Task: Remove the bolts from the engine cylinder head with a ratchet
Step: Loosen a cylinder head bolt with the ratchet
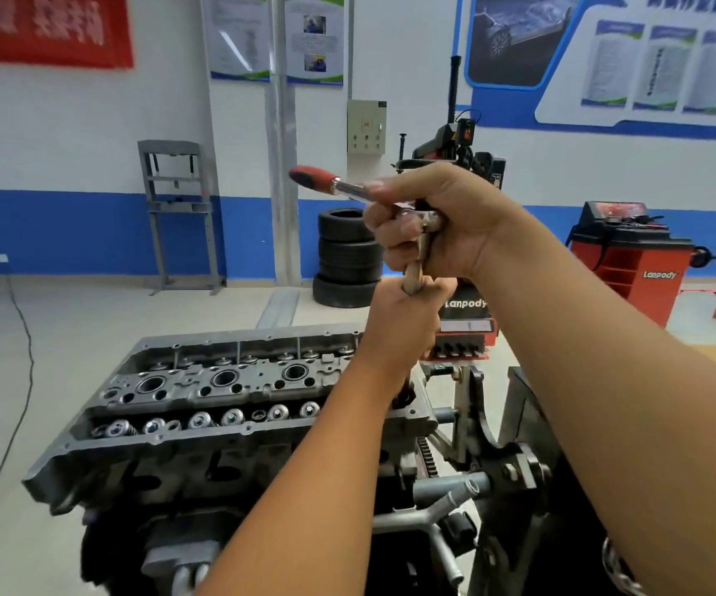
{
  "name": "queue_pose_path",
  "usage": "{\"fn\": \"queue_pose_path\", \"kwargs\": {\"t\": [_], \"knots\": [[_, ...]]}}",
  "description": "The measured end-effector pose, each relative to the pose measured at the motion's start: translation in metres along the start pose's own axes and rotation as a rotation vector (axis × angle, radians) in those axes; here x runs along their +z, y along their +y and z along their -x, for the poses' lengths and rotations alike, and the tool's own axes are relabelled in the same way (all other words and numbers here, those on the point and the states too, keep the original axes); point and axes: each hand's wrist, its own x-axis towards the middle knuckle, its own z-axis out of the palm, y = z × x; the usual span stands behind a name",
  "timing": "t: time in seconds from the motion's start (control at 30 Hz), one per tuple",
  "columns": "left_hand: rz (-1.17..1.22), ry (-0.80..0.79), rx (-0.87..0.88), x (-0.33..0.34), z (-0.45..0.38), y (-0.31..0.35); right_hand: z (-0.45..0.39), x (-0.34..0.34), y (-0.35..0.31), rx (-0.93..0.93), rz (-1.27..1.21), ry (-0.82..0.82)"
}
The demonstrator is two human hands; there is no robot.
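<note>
Tires [349, 255] sit stacked behind both hands. Right hand [442, 217] is closed around the ratchet [326, 179]; left hand [403, 324] grips its bar [416, 268], over the engine [218, 393].

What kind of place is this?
Likely a car repair training workshop: an engine cylinder head on a stand, stacked tyres, and a red wheel balancer against the poster-covered wall.

Ratchet [349, 189]: red handle end with black patches, bright silver shaft. Cylinder head [218, 393] dull grey (valve springs shinier). Tyres [347, 255] black.
</note>
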Motion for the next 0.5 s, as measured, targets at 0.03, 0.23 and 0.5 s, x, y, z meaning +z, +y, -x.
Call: {"fn": "queue_pose_path", "kwargs": {"t": [0.03, 0.23, 0.5], "knots": [[0.003, 0.026, 0.032, 0.0, 0.001, -0.001, 0.001, -0.001, 0.002, -0.005, -0.002, -0.071], [-0.008, 0.203, 0.063, 0.003, -0.002, -0.009, -0.01, 0.032, 0.018, -0.268, -0.009, 0.546], [-0.05, 0.022, -0.008, 0.0, 0.009, 0.001, 0.01, 0.013, 0.003, -0.043, 0.047, 0.129]]}}
